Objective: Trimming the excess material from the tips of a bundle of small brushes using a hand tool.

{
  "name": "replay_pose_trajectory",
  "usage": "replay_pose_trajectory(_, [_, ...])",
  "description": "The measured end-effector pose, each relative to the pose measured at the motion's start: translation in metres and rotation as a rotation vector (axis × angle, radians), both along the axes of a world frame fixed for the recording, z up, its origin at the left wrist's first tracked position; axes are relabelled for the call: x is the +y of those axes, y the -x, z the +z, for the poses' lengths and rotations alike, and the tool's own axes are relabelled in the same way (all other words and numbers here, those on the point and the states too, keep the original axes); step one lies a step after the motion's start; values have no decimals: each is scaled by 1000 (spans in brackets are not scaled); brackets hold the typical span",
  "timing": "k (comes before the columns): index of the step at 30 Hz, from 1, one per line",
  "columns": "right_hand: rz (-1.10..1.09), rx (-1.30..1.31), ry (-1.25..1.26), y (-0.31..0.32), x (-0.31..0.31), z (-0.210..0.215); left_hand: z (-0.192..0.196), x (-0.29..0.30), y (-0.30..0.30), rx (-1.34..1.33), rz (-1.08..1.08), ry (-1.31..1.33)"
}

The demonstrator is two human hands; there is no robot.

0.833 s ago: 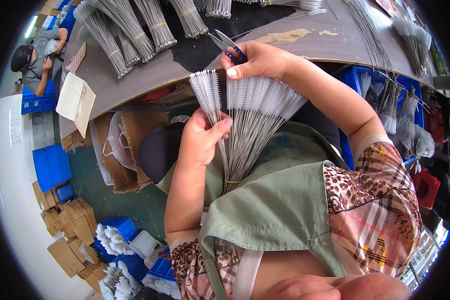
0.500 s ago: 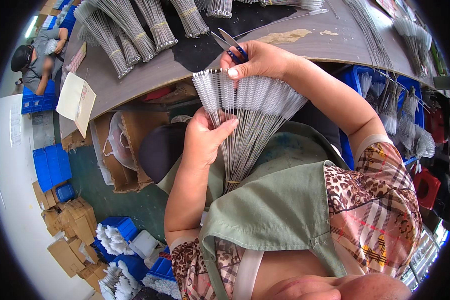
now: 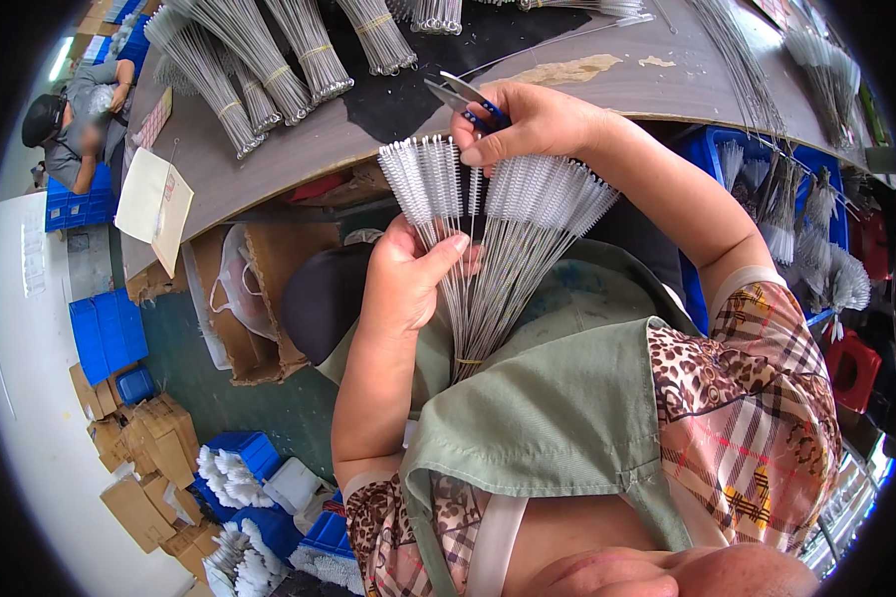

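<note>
A fanned bundle of thin wire tube brushes (image 3: 549,201) with white bristles stands over my lap, a yellowish band round its lower stems. Closed round the stems on its left side is my left hand (image 3: 404,275), thumb lying across the front. My right hand (image 3: 540,125) grips a pair of scissors (image 3: 465,100) with dark blue handles, their blades parted and pointing up to the left. The thumb and fingertips of that hand touch the brush tips at a gap in the fan. Below hangs the green apron (image 3: 533,428).
On the table (image 3: 607,109) lie several banded brush bundles (image 3: 309,50) and a black sheet (image 3: 393,109). A blue crate (image 3: 707,169) with brushes stands at the right. Beneath the table edge sits a cardboard box (image 3: 274,269). Another person (image 3: 95,109) sits at the far left.
My right hand has shifted slightly right along the brush tips, scissors still in it. The gap in the fan has widened, with more brushes grouped on the left.
</note>
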State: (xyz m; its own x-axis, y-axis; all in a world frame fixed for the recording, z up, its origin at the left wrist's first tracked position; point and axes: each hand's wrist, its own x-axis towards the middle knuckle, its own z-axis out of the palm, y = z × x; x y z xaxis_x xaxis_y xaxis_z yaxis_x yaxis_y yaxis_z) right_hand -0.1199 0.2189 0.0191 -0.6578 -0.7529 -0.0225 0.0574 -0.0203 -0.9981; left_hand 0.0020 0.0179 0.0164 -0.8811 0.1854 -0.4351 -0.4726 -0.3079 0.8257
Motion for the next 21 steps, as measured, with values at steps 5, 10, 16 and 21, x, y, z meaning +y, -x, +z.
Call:
replay_pose_trajectory(5, [142,187,-63,5,5,17,-1,0,2,25,-63,-19])
replay_pose_trajectory(10, [247,296,-187,5,1,28,-3,-2,1,24,-68,0])
replay_pose_trajectory(16, [138,224,-23,3,-2,13,1,1,4,35,-103,-11])
replay_pose_trajectory(21, [-6,110,49,0,-6,3,-2,-2,6,-26,-102,-31])
